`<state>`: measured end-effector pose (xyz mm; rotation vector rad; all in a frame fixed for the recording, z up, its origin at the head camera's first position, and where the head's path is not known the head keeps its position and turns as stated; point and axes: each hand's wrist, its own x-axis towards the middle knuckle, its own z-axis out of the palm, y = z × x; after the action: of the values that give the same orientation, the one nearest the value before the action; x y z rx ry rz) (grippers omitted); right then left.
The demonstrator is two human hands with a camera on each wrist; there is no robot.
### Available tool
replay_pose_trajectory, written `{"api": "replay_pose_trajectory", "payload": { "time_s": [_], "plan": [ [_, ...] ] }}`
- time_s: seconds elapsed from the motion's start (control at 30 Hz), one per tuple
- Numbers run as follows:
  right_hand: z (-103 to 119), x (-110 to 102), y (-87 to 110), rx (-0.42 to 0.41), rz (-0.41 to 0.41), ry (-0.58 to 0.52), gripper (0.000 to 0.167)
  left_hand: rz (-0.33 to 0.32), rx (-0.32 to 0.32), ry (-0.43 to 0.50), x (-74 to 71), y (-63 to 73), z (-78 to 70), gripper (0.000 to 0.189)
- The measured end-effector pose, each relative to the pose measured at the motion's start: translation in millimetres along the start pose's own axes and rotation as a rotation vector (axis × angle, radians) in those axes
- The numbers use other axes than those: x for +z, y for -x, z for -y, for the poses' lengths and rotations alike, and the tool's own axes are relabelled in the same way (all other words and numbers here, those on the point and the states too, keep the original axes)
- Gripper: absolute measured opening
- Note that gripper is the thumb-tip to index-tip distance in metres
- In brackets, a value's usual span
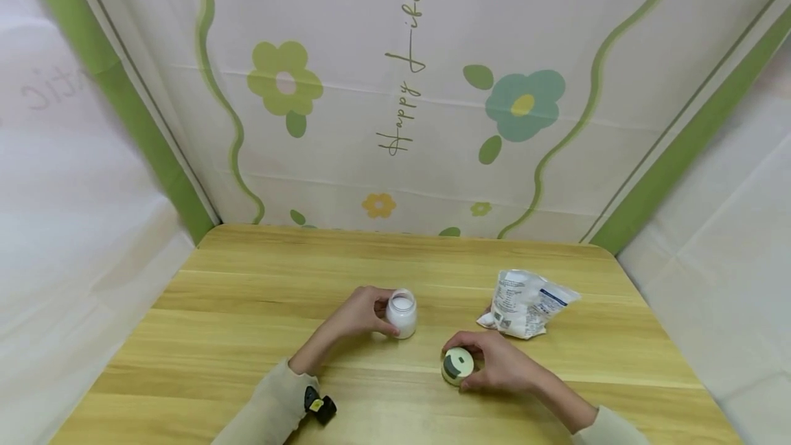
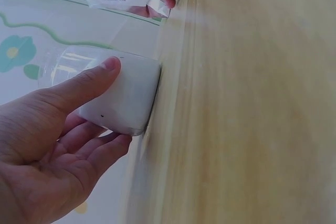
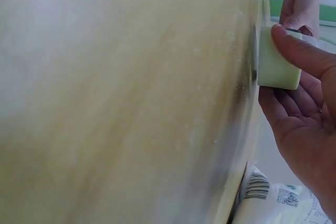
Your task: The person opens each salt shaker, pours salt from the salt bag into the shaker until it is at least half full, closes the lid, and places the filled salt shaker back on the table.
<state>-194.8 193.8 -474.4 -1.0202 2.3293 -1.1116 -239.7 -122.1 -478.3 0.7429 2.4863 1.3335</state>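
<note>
A clear jar (image 1: 403,321) filled with white contents stands upright and uncovered on the table. My left hand (image 1: 363,311) grips it from the left, thumb on the near side and fingers around the far side. To the right and nearer me, my right hand (image 1: 503,362) holds a pale green lid (image 1: 458,364) with a dark grey flap on top. In the right wrist view the thumb presses one side of the lid (image 3: 278,64) and the fingers lie along the other, its bottom edge right at the tabletop. The jar's underside is hidden.
Behind my right hand sits a crumpled white plastic bag (image 1: 525,304) with a blue label, printed text and codes. Small white specks dot the wooden table (image 3: 157,103) in the right wrist view. A flower-printed curtain (image 1: 395,101) closes off the table's far edge.
</note>
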Motion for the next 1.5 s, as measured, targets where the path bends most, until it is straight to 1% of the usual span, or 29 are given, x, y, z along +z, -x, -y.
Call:
{"api": "replay_pose_trajectory", "payload": {
  "time_s": [0.1, 0.2, 0.33, 0.47, 0.7, 0.87, 1.03, 1.37, 1.43, 1.5],
  "plan": [
    [2.2, -2.4, 0.5, 0.029, -0.027, -0.029, 0.052, 0.002, 0.0, -0.007, 0.3, -0.3, -0.2, 0.059],
    [5.9, -6.0, -0.2, 0.038, -0.062, -0.061, 0.053, -0.001, 0.003, -0.007, 0.1, -0.2, -1.0, 0.06],
    [12.2, -10.0, -3.6, 0.009, -0.127, -0.082, 0.055, -0.005, 0.003, 0.002, -0.3, 0.1, -1.6, 0.061],
    [19.2, -14.0, -11.4, -0.03, -0.2, -0.115, 0.054, -0.007, -0.008, 0.007, -0.1, 0.3, -0.7, 0.06],
    [31.0, -21.3, -26.4, -0.045, -0.281, -0.142, 0.05, -0.008, -0.018, -0.008, 0.1, -0.3, -1.6, 0.06],
    [39.9, -24.6, -36.3, -0.049, -0.304, -0.193, 0.051, -0.008, -0.021, -0.011, -0.4, -0.9, -3.3, 0.059],
    [44.0, -24.1, -45.2, -0.053, -0.316, -0.252, 0.052, -0.004, -0.014, -0.014, -0.3, -0.5, -3.0, 0.057],
    [44.3, -19.9, -61.5, -0.049, -0.332, -0.271, 0.052, 0.01, -0.016, -0.03, 0.0, -0.1, -0.9, 0.054],
    [44.1, -19.5, -65.0, -0.059, -0.332, -0.276, 0.052, 0.013, -0.02, -0.031, -0.2, 0.0, -1.3, 0.054],
    [44.0, -19.1, -68.1, -0.073, -0.331, -0.288, 0.052, 0.014, -0.01, -0.032, -0.4, -0.1, -1.4, 0.054]
  ]
}}
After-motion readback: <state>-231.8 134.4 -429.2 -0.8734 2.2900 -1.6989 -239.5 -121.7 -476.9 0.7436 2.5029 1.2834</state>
